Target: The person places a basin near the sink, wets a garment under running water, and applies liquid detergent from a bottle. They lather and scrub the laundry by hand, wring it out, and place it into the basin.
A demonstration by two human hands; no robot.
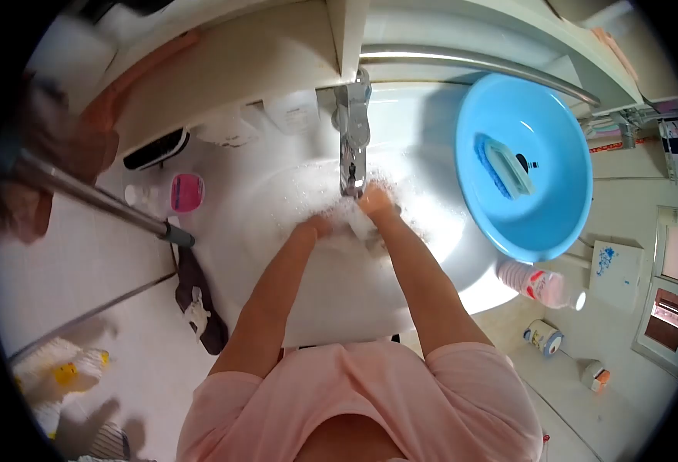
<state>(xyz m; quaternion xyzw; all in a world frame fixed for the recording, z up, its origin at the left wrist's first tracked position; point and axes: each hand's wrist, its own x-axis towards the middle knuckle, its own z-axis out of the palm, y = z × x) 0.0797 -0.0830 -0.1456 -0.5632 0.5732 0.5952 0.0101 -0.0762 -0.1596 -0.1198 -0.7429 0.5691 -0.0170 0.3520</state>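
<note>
A white sink [323, 308] holds sudsy water below a metal faucet [353, 138]. My left hand [320, 226] is partly sunk in the foam, left of the faucet, and its fingers are hidden. Just under the spout, my right hand [376, 203] is at the suds beside a whitish item [362, 225] that is too blurred to name. Foam and the faucet hide its fingers, so whether it grips anything cannot be made out.
On the right, a blue basin [470, 185] holds a brush [505, 168], with a plastic bottle [541, 285] below it. A pink container [187, 192] stands at the left. A metal rail [100, 196] crosses the left side.
</note>
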